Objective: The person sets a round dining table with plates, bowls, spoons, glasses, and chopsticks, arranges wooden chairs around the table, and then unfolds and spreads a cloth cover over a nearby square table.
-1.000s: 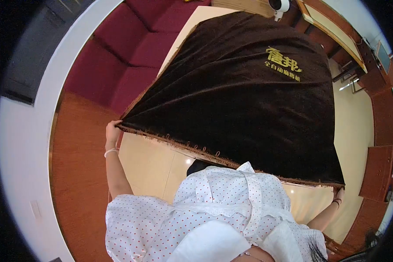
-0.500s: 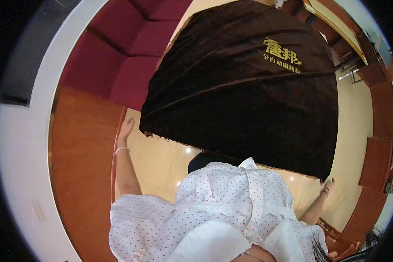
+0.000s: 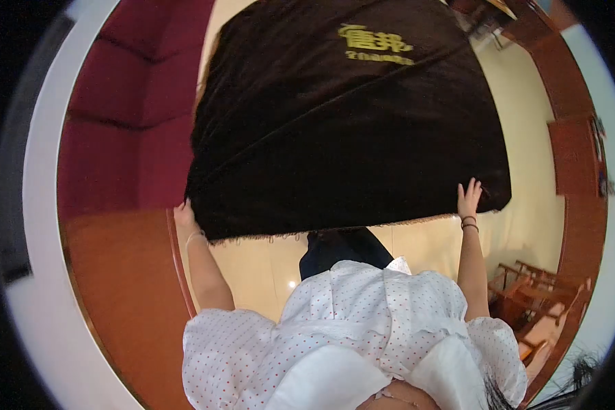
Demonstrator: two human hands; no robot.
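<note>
A large dark brown cloth cover [image 3: 335,150] with yellow printed characters and a fringed edge is spread out in front of me; what lies under it is hidden. My left hand [image 3: 185,214] is at the cover's near left corner, its fingers closed on the cloth edge and partly hidden. Near the opposite corner, my right hand [image 3: 469,197] lies on top of the cloth with its fingers apart. A diagonal crease runs across the cover.
To the left stand a dark red sofa [image 3: 116,164] and a brown wooden surface [image 3: 123,287]. Wooden chairs [image 3: 533,301] are at the lower right, with brown wooden furniture [image 3: 577,157] along the right wall. Pale tiled floor [image 3: 266,273] shows around the cover.
Both hands have come onto the cover: the left at its left corner, the right on its top near the right corner. My view has shifted, and the near edge now looks more level.
</note>
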